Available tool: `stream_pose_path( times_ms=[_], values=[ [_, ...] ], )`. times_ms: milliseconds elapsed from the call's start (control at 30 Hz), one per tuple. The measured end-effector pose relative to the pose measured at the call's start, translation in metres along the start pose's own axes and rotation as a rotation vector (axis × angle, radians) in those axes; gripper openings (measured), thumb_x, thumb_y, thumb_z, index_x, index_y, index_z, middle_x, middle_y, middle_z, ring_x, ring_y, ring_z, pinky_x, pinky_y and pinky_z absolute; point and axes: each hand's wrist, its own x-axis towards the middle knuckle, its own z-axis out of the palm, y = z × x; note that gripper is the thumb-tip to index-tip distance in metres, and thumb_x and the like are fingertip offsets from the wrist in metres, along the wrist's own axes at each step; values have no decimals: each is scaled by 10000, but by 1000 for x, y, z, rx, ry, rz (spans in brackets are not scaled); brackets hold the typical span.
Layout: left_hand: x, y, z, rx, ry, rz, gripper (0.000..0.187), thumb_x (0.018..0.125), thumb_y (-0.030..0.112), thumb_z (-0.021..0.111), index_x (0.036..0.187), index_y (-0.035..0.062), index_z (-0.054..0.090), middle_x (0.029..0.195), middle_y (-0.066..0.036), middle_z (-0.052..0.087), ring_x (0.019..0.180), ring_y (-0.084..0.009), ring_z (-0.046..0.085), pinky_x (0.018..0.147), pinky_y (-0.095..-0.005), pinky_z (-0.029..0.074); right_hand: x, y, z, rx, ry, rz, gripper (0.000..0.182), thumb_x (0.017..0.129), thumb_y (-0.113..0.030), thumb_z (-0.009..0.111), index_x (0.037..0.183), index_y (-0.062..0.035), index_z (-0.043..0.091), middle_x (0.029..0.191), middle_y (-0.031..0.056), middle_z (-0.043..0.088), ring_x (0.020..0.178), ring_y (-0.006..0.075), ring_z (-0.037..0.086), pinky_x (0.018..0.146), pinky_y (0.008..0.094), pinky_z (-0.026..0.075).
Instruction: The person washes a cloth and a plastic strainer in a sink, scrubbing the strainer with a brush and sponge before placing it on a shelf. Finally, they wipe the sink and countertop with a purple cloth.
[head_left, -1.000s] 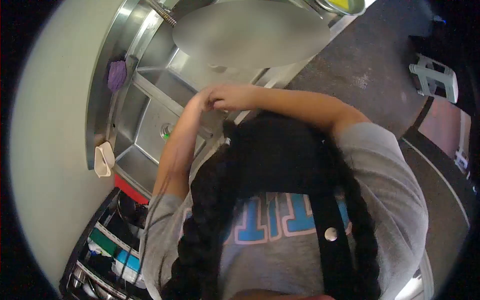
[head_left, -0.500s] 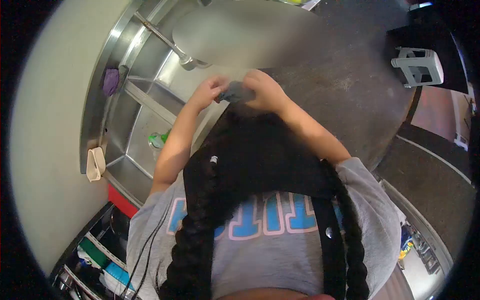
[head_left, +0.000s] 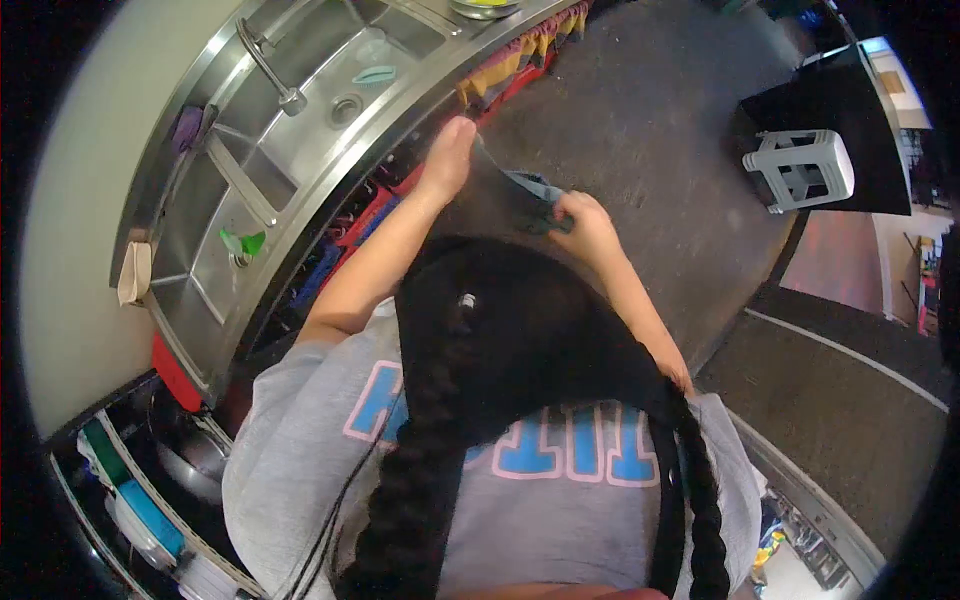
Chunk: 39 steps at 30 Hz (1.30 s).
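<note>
A thin dark grey-green cloth (head_left: 535,190) is stretched between my two hands, in front of the black apron (head_left: 530,320). My left hand (head_left: 451,150) has its fingers pressed together at the cloth's left end, with the palm side hidden. At the other end my right hand (head_left: 583,225) grips the bunched part of the cloth. The cloth's middle is dark and partly blurred.
On the left is a steel sink (head_left: 330,75) with a faucet (head_left: 290,100), a teal item (head_left: 375,74) and a green item (head_left: 245,243). A patterned curtain (head_left: 520,60) hangs under the counter edge. A white stool (head_left: 800,170) stands at the right.
My hands have moved apart, and the cloth that was bunched between them is now spread out. The large blurred pale shape over the sink is gone. The view has shifted, showing more of the sink.
</note>
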Motion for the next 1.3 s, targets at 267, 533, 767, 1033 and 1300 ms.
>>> stream_pose_path(
  times_ms=[267, 533, 767, 1033, 1300],
  values=[
    [-31, 100, 125, -136, -381, 60, 296, 1040, 280, 384, 900, 65, 532, 825, -48, 603, 794, -147, 556, 767, -304, 448, -63, -1, -39, 301, 419, 268, 347, 680, -109, 783, 972, -57, 603, 1130, 144, 594, 1004, 278, 590, 884, 375, 487],
    [-4, 174, 112, 159, -219, 337, 204, 1040, 210, 378, 956, 44, 461, 756, -46, 603, 715, -153, 563, 714, -310, 458, -29, 60, -29, 458, 284, 276, 212, 752, -107, 706, 880, -44, 548, 844, 63, 634, 735, 200, 576, 710, 316, 467],
    [10, 216, 85, 271, -330, 408, 163, 1028, 177, 390, 971, 38, 453, 808, -79, 652, 781, -183, 605, 762, -338, 470, 22, -31, -58, 991, 639, -16, 246, 740, -134, 709, 957, -39, 643, 869, 88, 654, 840, 178, 613, 782, 310, 488],
    [41, 245, 46, 380, 27, 514, 221, 1032, 208, 393, 977, 22, 499, 828, -81, 653, 718, -169, 568, 696, -317, 464, 45, 25, -87, 474, 237, 190, 275, 793, -124, 679, 1057, -51, 660, 908, 99, 707, 873, 185, 656, 800, 330, 503],
    [85, 229, 19, 592, 142, 326, 346, 980, 352, 463, 1059, 24, 542, 956, -209, 639, 922, -388, 610, 784, -434, 467, 20, 59, -203, 246, 334, 120, 209, 879, -101, 571, 1044, -28, 677, 855, 60, 682, 800, 135, 620, 753, 299, 487]
  ],
)
